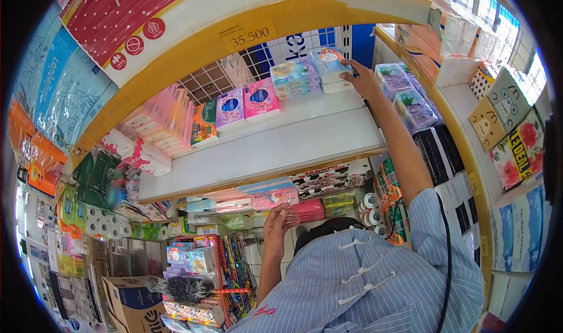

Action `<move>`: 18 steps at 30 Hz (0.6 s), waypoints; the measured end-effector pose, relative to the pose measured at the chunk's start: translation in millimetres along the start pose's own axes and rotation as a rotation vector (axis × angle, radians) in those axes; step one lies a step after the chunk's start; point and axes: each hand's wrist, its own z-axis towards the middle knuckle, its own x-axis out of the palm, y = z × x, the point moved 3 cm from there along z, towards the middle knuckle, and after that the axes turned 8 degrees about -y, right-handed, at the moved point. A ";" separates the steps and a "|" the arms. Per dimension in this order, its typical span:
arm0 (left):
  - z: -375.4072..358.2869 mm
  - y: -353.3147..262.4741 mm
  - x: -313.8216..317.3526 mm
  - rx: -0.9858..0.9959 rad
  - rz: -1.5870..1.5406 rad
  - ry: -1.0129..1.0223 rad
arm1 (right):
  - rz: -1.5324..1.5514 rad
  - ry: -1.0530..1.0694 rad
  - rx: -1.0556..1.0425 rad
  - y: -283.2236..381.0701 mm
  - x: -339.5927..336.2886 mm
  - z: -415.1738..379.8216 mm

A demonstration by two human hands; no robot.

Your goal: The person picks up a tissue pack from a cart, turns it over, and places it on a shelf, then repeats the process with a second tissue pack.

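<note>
On the right end of the white shelf [258, 157] is a light blue and white tissue pack [327, 60] with a cartoon print, stacked on white packs. My right hand [363, 80] reaches up to it, fingers and thumb closed around its right side. Left of it stand Paseo tissue packs [293, 78] in pale purple and teal, then pink [261, 97] and purple [229, 107] packs. My left hand [280, 223] hangs lower, in front of the under-shelf, fingers loosely bent and apart, nothing visible in them. Near it in view is a pink pack [274, 199].
A yellow-edged upper shelf with a 35.500 price tag [249, 37] arches overhead. Side shelves [469, 175] stand close on the right. At lower left are a cardboard box [136, 303] and a red display rack [226, 274] of tissue packs. A wire grid [258, 63] backs the shelf.
</note>
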 end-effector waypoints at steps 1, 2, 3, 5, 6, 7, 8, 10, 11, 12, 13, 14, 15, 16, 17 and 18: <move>-1.6 0.0 0.0 -0.005 0.005 0.000 | -0.009 0.000 -0.011 -1.7 0.3 1.2; -4.4 0.0 -0.2 -0.013 0.010 -0.002 | -0.017 0.001 -0.019 -4.0 1.1 1.3; -7.9 0.9 -1.1 -0.024 0.015 -0.004 | -0.011 0.008 -0.029 -6.2 2.2 2.7; -12.4 4.0 -4.1 -0.040 0.021 0.000 | 0.000 0.018 -0.048 -10.0 2.0 5.0; -13.3 4.4 -4.7 -0.044 0.024 0.005 | -0.006 0.029 -0.030 -6.2 -0.9 4.1; -14.8 4.3 -5.1 -0.055 0.032 -0.001 | -0.017 0.037 -0.020 -6.6 -0.7 4.1; -16.7 3.9 -5.6 -0.065 0.042 -0.008 | -0.028 0.044 -0.010 -6.5 -0.4 5.1; -18.4 3.7 -6.8 -0.080 0.062 -0.014 | -0.062 0.085 0.025 -3.3 -1.7 5.5; -19.0 4.2 -7.6 -0.086 0.072 -0.015 | -0.085 0.120 0.050 -3.0 -3.2 6.3; -20.2 5.2 -8.7 -0.094 0.081 -0.018 | -0.108 0.159 0.077 -2.5 -5.5 5.4; -21.0 6.1 -9.8 -0.098 0.095 -0.012 | -0.071 0.114 0.028 -0.7 -9.5 2.7; -21.7 6.7 -11.5 -0.104 0.108 -0.007 | -0.034 0.071 -0.021 1.1 -13.2 -1.7; -22.1 7.0 -13.4 -0.106 0.118 -0.004 | 0.004 0.029 -0.072 3.7 -17.1 -4.7; -23.2 6.7 -15.9 -0.108 0.154 -0.011 | 0.033 0.040 -0.044 4.6 -24.7 -8.1; -24.9 6.6 -18.5 -0.109 0.186 -0.020 | 0.086 0.036 0.029 4.2 -33.4 -13.8; -26.4 8.3 -21.2 -0.110 0.213 -0.028 | 0.135 0.034 0.101 7.1 -44.9 -24.0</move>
